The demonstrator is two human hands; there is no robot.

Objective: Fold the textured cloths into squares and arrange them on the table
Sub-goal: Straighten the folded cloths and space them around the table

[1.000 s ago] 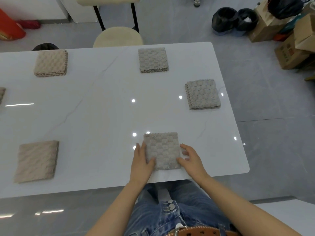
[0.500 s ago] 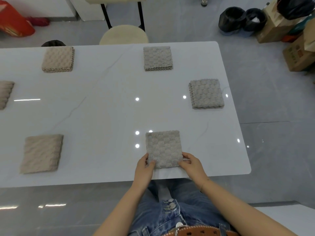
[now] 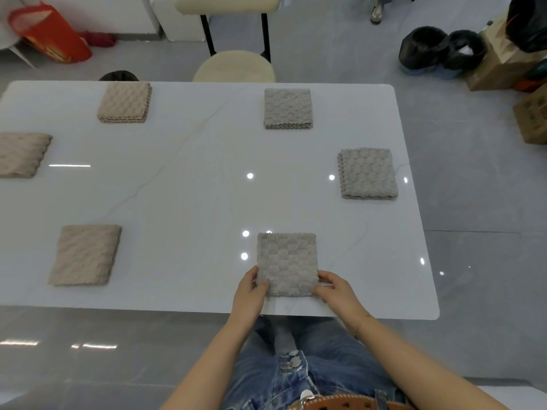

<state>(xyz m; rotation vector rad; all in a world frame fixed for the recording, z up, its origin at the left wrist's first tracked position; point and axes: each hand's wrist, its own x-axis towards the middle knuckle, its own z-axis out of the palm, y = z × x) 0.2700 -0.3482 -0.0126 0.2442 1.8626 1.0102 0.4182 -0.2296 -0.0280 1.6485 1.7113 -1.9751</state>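
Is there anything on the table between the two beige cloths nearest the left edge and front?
No. In the head view, only bare table separates the left-edge cloth from the front-left cloth.

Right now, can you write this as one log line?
step: placing cloth | left hand: holds corner | right hand: holds corner | table: five others folded

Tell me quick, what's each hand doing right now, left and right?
Left hand: holding the near-left corner of the folded grey cloth, thumb on top.
Right hand: holding the same cloth's near-right corner, fingers curled at its edge.
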